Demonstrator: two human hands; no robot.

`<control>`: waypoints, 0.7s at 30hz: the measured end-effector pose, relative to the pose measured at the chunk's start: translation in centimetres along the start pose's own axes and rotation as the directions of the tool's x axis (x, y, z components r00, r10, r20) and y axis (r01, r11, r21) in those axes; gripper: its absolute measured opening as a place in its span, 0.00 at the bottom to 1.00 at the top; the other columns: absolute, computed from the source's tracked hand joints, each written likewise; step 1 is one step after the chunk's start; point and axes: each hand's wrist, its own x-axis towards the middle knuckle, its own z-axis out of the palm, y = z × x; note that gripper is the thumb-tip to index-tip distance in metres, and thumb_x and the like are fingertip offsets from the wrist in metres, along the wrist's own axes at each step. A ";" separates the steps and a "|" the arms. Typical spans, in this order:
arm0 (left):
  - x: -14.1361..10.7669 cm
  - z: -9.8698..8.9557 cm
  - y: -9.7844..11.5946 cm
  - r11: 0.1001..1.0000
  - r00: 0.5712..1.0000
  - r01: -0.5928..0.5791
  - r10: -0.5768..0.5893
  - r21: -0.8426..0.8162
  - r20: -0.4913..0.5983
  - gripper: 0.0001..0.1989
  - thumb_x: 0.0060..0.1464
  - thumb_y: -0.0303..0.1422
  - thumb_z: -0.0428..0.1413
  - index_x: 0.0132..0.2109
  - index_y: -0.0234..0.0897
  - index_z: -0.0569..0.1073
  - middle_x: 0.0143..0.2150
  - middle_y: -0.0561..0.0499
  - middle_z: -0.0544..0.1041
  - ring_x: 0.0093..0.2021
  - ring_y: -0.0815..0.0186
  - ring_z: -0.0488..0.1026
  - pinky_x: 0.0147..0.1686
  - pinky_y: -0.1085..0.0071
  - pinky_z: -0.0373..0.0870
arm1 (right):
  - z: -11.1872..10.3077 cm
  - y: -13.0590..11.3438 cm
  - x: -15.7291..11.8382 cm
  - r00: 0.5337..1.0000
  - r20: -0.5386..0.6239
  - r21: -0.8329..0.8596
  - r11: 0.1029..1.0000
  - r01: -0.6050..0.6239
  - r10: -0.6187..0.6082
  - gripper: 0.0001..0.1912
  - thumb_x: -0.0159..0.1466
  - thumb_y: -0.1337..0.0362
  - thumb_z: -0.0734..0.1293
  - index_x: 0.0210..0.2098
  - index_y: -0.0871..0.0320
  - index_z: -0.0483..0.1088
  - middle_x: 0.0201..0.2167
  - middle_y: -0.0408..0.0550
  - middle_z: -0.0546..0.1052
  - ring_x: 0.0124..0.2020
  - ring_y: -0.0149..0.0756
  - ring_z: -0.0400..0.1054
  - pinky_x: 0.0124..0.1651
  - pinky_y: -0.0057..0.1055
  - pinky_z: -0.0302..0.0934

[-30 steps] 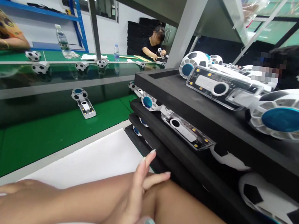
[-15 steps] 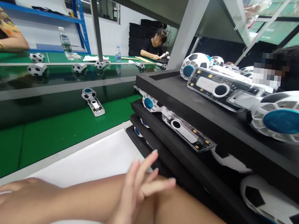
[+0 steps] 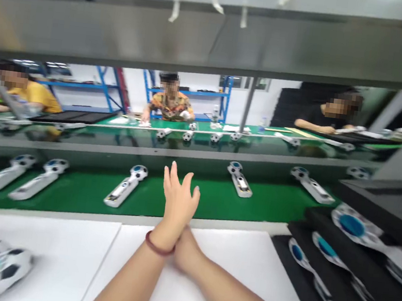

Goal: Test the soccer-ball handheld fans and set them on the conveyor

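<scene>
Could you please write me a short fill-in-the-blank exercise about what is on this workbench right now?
1. The left hand is raised with its fingers ____.
2. The wristband on the left wrist is ____ in colour.
3. The belt carrying the white handles is ____ in colour.
4. The black trays are stacked to the person's ____.

Missing words: open; red; green; right

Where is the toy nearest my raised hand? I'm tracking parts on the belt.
In the head view, the white ball-headed toy lies on the green belt, just left of the raised left hand.
</scene>
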 end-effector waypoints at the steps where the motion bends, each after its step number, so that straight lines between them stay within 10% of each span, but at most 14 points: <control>1: 0.5 -0.1 -1.9 0.994 0.998 0.069 -0.068 0.089 -0.019 0.19 0.52 0.31 0.50 0.51 0.34 0.67 0.64 0.35 0.43 0.64 0.43 0.36 0.58 0.49 0.46 | -0.2 -0.1 0.3 0.996 -0.077 0.046 0.998 -0.042 0.045 0.13 0.58 0.59 0.59 0.40 0.57 0.68 0.42 0.50 0.73 0.45 0.41 0.65 0.49 0.39 0.57; 7: 0.9 -1.6 -11.4 0.819 0.863 0.490 -0.504 0.298 -0.034 0.20 0.52 0.30 0.50 0.52 0.27 0.65 0.63 0.29 0.47 0.64 0.43 0.35 0.57 0.46 0.42 | -1.6 -0.6 1.3 0.947 -0.223 0.207 0.960 -0.188 0.233 0.21 0.53 0.48 0.65 0.36 0.58 0.69 0.35 0.51 0.73 0.39 0.41 0.68 0.45 0.40 0.61; 12: 1.5 -2.6 -15.8 0.715 0.692 0.672 -0.699 0.193 0.182 0.19 0.49 0.37 0.56 0.44 0.25 0.69 0.44 0.29 0.71 0.49 0.43 0.67 0.43 0.49 0.63 | -2.2 -1.0 1.2 0.944 -0.172 0.301 0.927 -0.223 0.283 0.25 0.50 0.43 0.66 0.34 0.59 0.70 0.30 0.49 0.73 0.34 0.38 0.68 0.42 0.37 0.62; 15: 1.7 -1.8 -15.0 0.717 0.663 0.696 -0.656 0.024 0.360 0.14 0.44 0.38 0.60 0.33 0.29 0.71 0.31 0.43 0.75 0.36 0.57 0.73 0.39 0.59 0.67 | -2.1 -1.0 1.3 0.941 -0.169 0.325 0.918 -0.227 0.293 0.26 0.49 0.43 0.66 0.34 0.59 0.70 0.30 0.49 0.72 0.34 0.38 0.68 0.42 0.37 0.61; 21: -1.2 1.9 -6.5 0.587 0.772 0.635 -0.447 -0.503 0.452 0.16 0.46 0.37 0.58 0.40 0.32 0.67 0.33 0.46 0.74 0.33 0.62 0.72 0.31 0.70 0.67 | -2.6 -0.4 1.6 0.904 -0.381 0.210 0.970 -0.122 0.196 0.30 0.56 0.49 0.64 0.55 0.53 0.57 0.49 0.53 0.65 0.48 0.40 0.63 0.48 0.37 0.60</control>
